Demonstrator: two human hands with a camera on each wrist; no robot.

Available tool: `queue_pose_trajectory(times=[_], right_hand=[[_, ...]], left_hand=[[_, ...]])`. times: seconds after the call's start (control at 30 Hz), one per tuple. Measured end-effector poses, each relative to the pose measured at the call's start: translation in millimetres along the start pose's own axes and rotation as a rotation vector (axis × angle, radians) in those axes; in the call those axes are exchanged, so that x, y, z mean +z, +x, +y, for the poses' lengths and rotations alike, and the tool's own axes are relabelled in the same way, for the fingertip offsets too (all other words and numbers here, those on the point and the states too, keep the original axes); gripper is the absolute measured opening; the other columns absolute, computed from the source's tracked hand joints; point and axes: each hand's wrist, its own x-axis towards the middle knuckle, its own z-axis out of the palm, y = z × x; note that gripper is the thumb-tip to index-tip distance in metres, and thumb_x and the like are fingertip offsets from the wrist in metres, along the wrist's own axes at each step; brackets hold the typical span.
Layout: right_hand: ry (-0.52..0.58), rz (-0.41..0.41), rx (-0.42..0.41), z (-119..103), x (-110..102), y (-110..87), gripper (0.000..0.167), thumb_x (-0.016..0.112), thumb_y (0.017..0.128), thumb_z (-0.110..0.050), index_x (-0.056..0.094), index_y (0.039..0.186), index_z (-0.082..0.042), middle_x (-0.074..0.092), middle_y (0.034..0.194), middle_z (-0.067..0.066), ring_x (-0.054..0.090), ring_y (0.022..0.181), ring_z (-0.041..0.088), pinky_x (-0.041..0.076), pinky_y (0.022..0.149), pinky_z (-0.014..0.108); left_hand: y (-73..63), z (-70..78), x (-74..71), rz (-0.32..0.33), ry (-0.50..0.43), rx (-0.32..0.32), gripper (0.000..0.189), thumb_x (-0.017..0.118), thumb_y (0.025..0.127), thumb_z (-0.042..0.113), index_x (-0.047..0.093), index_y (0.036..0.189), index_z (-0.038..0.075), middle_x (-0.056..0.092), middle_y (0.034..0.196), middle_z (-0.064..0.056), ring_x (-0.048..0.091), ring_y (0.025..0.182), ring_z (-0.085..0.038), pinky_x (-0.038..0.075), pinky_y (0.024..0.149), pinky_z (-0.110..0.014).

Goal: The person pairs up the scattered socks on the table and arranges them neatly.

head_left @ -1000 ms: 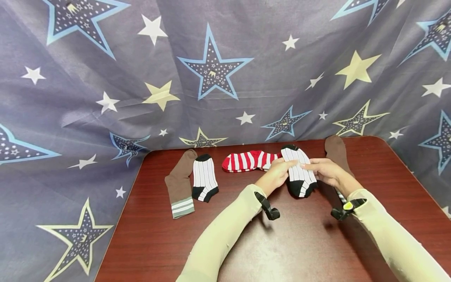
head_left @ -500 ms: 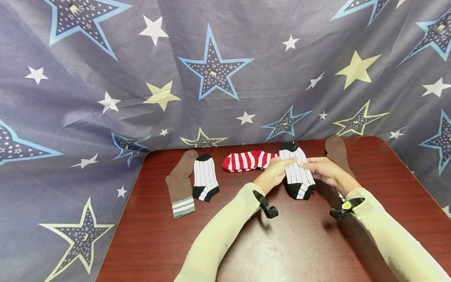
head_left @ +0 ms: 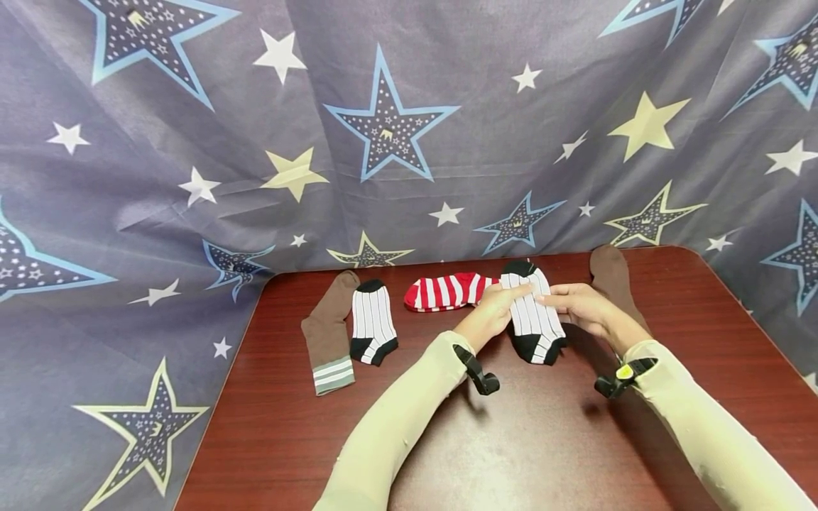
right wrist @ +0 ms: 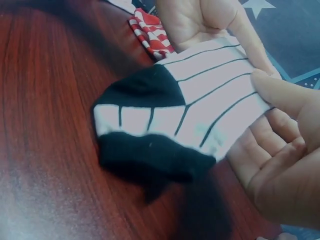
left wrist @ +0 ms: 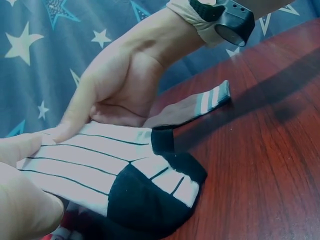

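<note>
Both hands met over a white pinstriped sock [head_left: 532,314] with black heel and toe, which lay near the far edge of the dark red table [head_left: 549,440], its black cuff end pointing toward the person. The left hand [head_left: 493,314] pinched the sock's left edge between thumb and fingers, so its grip was closed on the fabric. The right hand [head_left: 578,306] took the opposite edge in the same way, thumb on top and fingers beneath. In the left wrist view the sock [left wrist: 112,175] spread flat between the two hands, with its black heel patch toward the camera and its lower end touching the wood. The right wrist view showed the same sock [right wrist: 185,115] stretched between the palms, the black cuff resting on the table.

Just behind the left hand lay a red-and-white striped sock [head_left: 447,291]. A brown sock [head_left: 612,280] lay beyond the right hand, partly hidden by it. Well apart to the left, another brown sock [head_left: 327,333] with pale bands at its cuff lay beside a second pinstriped sock [head_left: 372,323], the two touching along one edge. A star-printed cloth [head_left: 383,128] hung behind the table.
</note>
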Motion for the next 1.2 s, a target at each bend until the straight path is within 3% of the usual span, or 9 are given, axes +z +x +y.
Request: queue_pose_trajectory(times=[0.2, 0.53, 0.73, 0.87, 1.2], right_hand=[[-0.098, -0.042, -0.014, 0, 4, 1.4, 0.012, 0.064, 0.099, -0.005, 0.071, 0.107, -0.007, 0.075, 0.090, -0.007, 0.069, 0.085, 0.005, 0.059, 0.080, 0.025], [-0.118, -0.006, -0.019, 0, 4, 0.7, 0.020, 0.065, 0.097, -0.004, 0.074, 0.091, -0.021, 0.072, 0.084, -0.011, 0.063, 0.078, 0.001, 0.056, 0.073, 0.023], [-0.050, -0.023, -0.010, -2, 2, -0.5, 0.019, 0.062, 0.100, -0.004, 0.074, 0.095, -0.018, 0.075, 0.090, -0.008, 0.069, 0.083, 0.005, 0.058, 0.078, 0.026], [-0.023, -0.021, 0.002, -4, 1, -0.8, 0.019, 0.060, 0.101, -0.007, 0.074, 0.094, -0.018, 0.075, 0.090, -0.009, 0.069, 0.085, 0.005, 0.058, 0.080, 0.025], [0.047, -0.038, 0.005, -5, 5, 0.4, 0.021, 0.051, 0.108, -0.018, 0.069, 0.097, -0.021, 0.073, 0.090, -0.009, 0.067, 0.083, 0.004, 0.057, 0.079, 0.027]], left_hand=[[0.5, 10.8, -7.5, 0.016, -0.018, 0.036, 0.022, 0.070, 0.092, 0.000, 0.071, 0.112, -0.008, 0.069, 0.077, 0.001, 0.066, 0.071, -0.009, 0.057, 0.064, -0.022], [-0.3, 32.8, -32.9, 0.067, -0.037, 0.048, 0.015, 0.072, 0.091, 0.000, 0.073, 0.105, -0.002, 0.071, 0.079, 0.000, 0.067, 0.073, -0.011, 0.057, 0.068, -0.025], [-4.5, 41.8, -49.2, 0.048, -0.032, 0.053, 0.029, 0.068, 0.093, -0.002, 0.068, 0.122, -0.007, 0.074, 0.085, -0.003, 0.069, 0.078, -0.013, 0.061, 0.086, -0.037], [-4.3, 43.8, -57.6, 0.036, -0.029, 0.043, 0.033, 0.067, 0.094, -0.002, 0.065, 0.126, -0.008, 0.075, 0.091, -0.007, 0.070, 0.082, -0.013, 0.055, 0.103, -0.047], [-8.8, 48.0, -74.6, -0.031, -0.014, 0.004, 0.035, 0.061, 0.098, -0.001, 0.060, 0.133, -0.009, 0.076, 0.104, -0.014, 0.072, 0.088, -0.017, 0.046, 0.111, -0.053]])
